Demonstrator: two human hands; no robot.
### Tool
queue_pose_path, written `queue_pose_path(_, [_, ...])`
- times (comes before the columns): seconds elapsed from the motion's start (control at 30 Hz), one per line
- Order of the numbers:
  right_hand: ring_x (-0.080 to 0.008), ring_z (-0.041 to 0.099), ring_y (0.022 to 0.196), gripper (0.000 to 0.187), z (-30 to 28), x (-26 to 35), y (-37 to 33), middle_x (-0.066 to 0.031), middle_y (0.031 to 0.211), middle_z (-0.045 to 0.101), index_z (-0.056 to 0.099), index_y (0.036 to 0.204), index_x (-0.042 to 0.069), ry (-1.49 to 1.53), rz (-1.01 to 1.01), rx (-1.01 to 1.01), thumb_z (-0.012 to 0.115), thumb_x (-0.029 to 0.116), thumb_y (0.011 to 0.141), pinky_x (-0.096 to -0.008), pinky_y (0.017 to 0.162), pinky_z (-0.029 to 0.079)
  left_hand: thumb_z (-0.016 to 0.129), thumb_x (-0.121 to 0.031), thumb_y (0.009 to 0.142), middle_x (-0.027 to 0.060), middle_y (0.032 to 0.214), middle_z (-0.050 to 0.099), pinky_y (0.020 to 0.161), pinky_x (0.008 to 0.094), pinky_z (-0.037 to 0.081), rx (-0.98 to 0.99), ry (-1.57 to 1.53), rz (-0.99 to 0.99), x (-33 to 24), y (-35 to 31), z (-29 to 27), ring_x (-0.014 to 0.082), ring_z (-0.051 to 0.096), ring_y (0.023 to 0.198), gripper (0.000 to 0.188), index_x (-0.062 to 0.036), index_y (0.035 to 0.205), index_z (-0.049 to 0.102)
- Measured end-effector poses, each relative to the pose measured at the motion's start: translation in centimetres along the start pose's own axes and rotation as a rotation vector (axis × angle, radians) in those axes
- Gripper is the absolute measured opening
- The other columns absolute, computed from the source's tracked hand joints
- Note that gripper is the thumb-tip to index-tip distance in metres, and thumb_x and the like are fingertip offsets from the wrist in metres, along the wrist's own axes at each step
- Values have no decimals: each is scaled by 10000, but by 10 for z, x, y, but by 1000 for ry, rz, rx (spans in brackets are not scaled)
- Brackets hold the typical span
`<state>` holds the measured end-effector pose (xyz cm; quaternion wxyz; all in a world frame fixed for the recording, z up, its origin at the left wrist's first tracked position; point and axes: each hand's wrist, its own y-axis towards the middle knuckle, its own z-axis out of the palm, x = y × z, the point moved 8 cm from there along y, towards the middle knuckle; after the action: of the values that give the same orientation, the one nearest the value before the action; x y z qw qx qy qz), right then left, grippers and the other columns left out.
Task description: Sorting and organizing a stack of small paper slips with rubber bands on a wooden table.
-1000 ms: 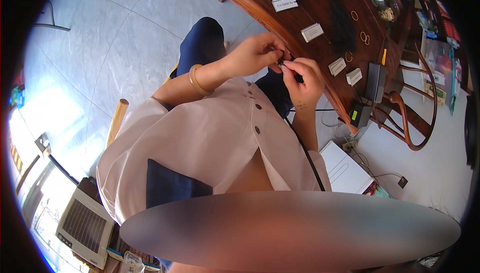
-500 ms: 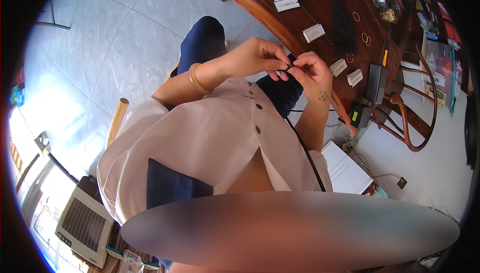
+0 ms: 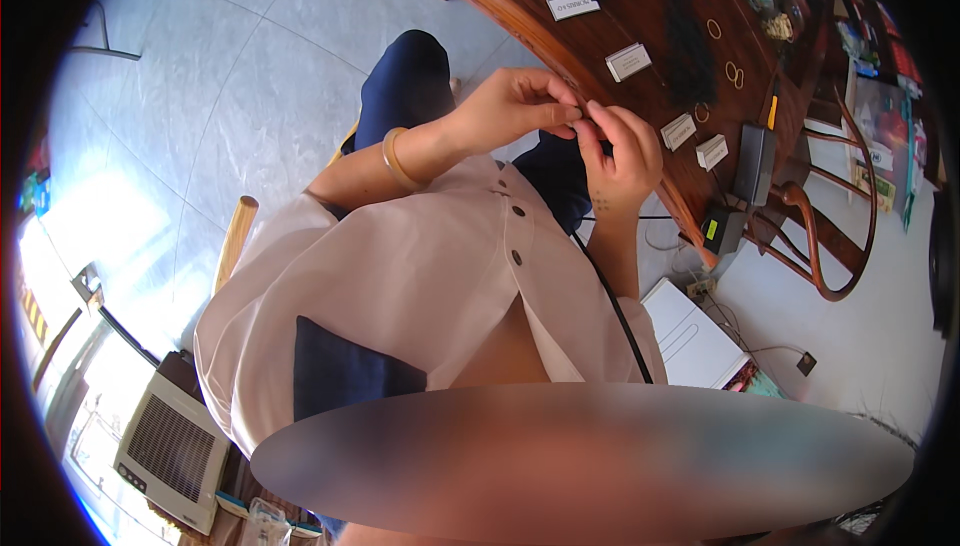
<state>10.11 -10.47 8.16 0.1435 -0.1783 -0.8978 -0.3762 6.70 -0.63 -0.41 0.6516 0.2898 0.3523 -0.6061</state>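
Note:
My left hand (image 3: 518, 109), with a pale bangle (image 3: 403, 159) round its wrist, is closed in a pinch above my lap. Its fingertips meet those of my right hand (image 3: 627, 151), also closed, with its back turned up. Between them shows a tiny dark bit, too small to name; the fingers cover the rest. To the right of my hands, on the wooden table (image 3: 640, 21), stand small stacks of white cards (image 3: 678, 131). Another card stack (image 3: 628, 63) lies farther off. A tangle of thin black strands (image 3: 686, 58) is spread beyond it.
Fanned white cards (image 3: 572, 3) lie at the table's far end. Yellowish rings (image 3: 734, 75) are scattered near a dark box (image 3: 752, 166) at the right. A wooden chair (image 3: 868, 196) stands beyond the table. A black cable (image 3: 615, 306) runs down my shirt; an air cooler (image 3: 172, 446) sits lower left.
My right hand has turned over, its back now facing up and its fingers straighter. My left hand has risen slightly. The small pale piece seen under the fingertips before is hidden now.

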Motion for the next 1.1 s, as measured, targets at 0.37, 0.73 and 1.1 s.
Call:
queue_pose_path(0.37, [-194, 576, 674, 154, 1, -7, 4, -16, 800, 619, 638, 807, 96, 47, 48, 66, 701, 57, 672, -296, 580, 436, 549, -35, 846, 135, 927, 620, 831, 311, 489, -55, -57, -25, 16, -1, -5, 195, 607, 876, 129, 60, 929, 578])
queue_pose_path(0.73, [-124, 527, 718, 99, -4, -41, -2, -66, 871, 531, 599, 861, 6, 447, 356, -113, 615, -25, 769, -223, 625, 432, 523, -33, 844, 132, 1030, 576, 785, 281, 513, -17, -249, -160, 14, 1, 3, 188, 609, 884, 163, 35, 982, 580])
queue_pose_path(1.1, [-82, 491, 715, 106, 6, -48, -14, -64, 918, 497, 563, 904, -26, 644, 445, -84, 580, -38, 800, -190, 616, 413, 572, -86, 823, 88, 984, 627, 640, 242, 490, -64, 40, -86, 17, 2, -4, 132, 599, 723, 178, -7, 962, 649])
